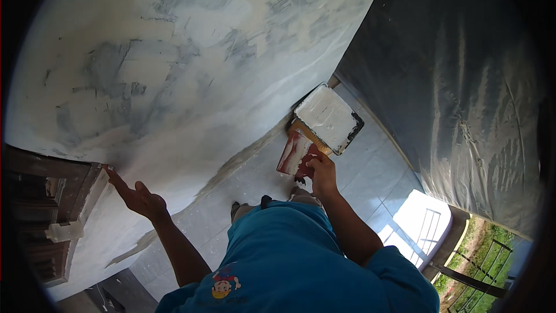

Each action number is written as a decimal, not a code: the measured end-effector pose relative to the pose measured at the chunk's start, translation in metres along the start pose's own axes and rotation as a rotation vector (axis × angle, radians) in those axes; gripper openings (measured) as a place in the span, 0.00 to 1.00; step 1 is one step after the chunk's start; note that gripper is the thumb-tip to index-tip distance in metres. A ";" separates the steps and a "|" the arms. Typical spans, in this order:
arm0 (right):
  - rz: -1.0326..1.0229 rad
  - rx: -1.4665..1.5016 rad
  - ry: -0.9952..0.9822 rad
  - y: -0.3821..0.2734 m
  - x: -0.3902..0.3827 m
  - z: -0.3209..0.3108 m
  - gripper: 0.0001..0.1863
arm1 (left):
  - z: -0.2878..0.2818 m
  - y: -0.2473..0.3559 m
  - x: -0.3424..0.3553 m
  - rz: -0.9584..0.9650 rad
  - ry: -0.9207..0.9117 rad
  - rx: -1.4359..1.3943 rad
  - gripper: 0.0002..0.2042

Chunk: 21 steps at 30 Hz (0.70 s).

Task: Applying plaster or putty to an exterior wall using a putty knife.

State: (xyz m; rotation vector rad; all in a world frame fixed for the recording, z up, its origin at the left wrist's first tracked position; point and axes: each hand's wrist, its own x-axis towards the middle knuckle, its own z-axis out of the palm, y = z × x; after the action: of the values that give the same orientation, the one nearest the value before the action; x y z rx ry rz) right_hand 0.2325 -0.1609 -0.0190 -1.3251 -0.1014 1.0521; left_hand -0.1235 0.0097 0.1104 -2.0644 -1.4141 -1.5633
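My right hand (323, 173) is closed around a wide dark red spreader (296, 155), whose flat face is smeared with white putty. Just beyond it stands a square, dark-rimmed container (357, 127), its top covered in white putty (326, 113). The spreader overlaps the container's near side in the picture; I cannot tell whether they touch. My left hand (139, 198) is stretched out with nothing in it, fingertips at the wall beside the corner of a brown wooden frame (87, 188). The wall (231, 52) bears patchy white and grey putty.
Dark plastic sheeting (440, 98) hangs along the right. Grey floor tiles (359, 165) lie below, with bright sunlight (420, 226) falling on them. At the lower right, a dark railing (469, 281) stands before grass. A white block-like piece (65, 232) sits on the wooden frame.
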 end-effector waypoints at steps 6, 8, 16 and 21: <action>-0.118 -0.105 0.089 -0.070 0.085 -0.086 0.18 | 0.036 0.031 -0.012 -0.080 0.089 0.198 0.29; -0.073 -0.129 0.109 -0.089 0.107 -0.104 0.18 | 0.065 0.051 -0.032 -0.192 0.095 0.201 0.32; -0.061 -0.036 0.238 -0.086 0.171 -0.129 0.18 | 0.237 0.181 -0.158 -0.421 -0.481 -0.497 0.31; -0.076 -0.192 0.332 -0.053 0.217 -0.150 0.14 | 0.321 0.218 -0.225 -0.712 -0.749 -0.572 0.28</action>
State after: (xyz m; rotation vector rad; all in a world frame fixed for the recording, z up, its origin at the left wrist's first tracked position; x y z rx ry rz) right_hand 0.4754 -0.1193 -0.1276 -1.6407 -0.0037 0.7607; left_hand 0.2526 -0.0279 -0.1315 -2.8903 -2.3906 -1.6171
